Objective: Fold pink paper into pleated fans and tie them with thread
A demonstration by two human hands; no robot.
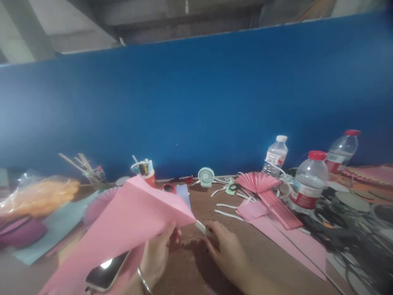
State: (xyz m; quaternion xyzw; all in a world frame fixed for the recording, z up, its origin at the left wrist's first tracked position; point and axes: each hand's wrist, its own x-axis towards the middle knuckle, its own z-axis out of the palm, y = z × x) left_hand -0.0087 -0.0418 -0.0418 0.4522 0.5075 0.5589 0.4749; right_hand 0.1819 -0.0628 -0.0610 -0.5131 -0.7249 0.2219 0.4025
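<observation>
Blue partition (190, 102) backs the brown table (187, 274). Left to right: phone (107, 272); pink sheet (132, 213), raised; left hand (156, 250), gripping the sheet; small white piece (200, 227) (far end at the sheet's corner), pinched by the right hand (225, 250); pleated pink paper (258, 182), near bottles (310, 180).

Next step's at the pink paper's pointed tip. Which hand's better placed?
Right hand, I'd say: it holds a white piece right by the tip of the pink paper. Left hand is busy holding that paper.
</observation>
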